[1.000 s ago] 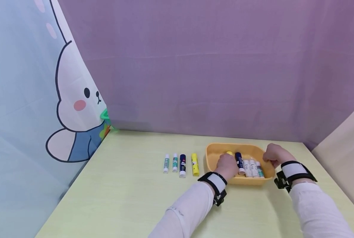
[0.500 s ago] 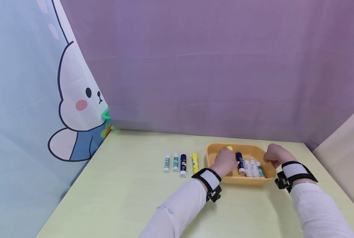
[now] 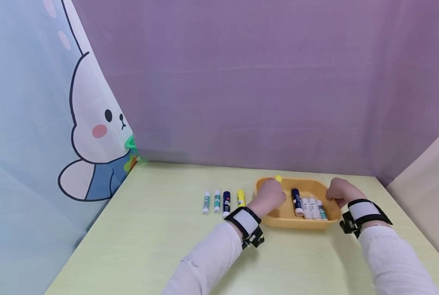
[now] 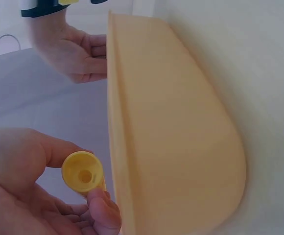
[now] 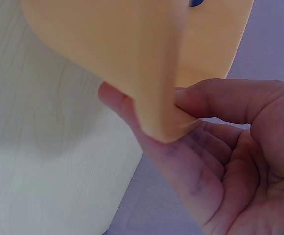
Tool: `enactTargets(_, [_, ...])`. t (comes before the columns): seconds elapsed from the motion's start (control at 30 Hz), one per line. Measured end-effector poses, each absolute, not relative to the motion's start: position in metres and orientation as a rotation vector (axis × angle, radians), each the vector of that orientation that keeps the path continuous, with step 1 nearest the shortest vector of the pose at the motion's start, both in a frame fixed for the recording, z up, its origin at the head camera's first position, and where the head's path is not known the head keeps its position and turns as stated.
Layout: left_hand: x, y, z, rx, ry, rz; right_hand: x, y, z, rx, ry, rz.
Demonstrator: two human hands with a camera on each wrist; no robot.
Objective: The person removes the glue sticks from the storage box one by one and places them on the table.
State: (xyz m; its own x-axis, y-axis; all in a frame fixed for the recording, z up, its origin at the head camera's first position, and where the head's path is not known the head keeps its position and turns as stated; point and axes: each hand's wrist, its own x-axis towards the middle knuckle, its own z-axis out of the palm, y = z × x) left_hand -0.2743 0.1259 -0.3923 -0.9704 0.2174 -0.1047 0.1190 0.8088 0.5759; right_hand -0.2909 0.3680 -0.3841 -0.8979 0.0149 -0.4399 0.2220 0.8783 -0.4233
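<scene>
In the head view my left hand (image 3: 271, 197) is raised over the left end of an orange plastic basket (image 3: 297, 223). It pinches a yellow glue stick (image 4: 83, 172) between thumb and fingers; the round end faces the left wrist camera, and most of the stick is hidden by the hand in the head view. My right hand (image 3: 344, 191) grips the basket's right rim, thumb inside and fingers under the outside. Inside the basket lie a navy glue stick (image 3: 297, 203), two white glue sticks (image 3: 311, 209) and a smaller teal-and-white one (image 3: 322, 210).
Left of the basket, a spaced row lies on the table (image 3: 138, 246): two slim teal-and-white glue sticks (image 3: 217, 201), a navy one (image 3: 226, 203) and a yellow one (image 3: 240, 198), partly behind my left wrist. A purple curtain (image 3: 241, 90) hangs behind the table.
My left hand has lifted the yellow glue stick from among the others in the basket and moved left and up with it. My right hand has kept its hold on the rim.
</scene>
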Motion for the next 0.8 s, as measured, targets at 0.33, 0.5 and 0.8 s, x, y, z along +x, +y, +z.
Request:
enactTargets(0.33, [-0.282,0.092,-0.382,0.312,2.886,0.881,-0.293,0.369,-0.384,0.164,2.613,-0.674])
enactTargets(0.5, [-0.284,0.073,-0.375,0.250,2.841,0.962,-0.294,0.369,-0.384,0.163,2.617,-0.666])
enactTargets(0.8, [-0.287,0.038,-0.370,0.158,2.797,1.029,-0.294,0.369,-0.384,0.156,2.627,-0.654])
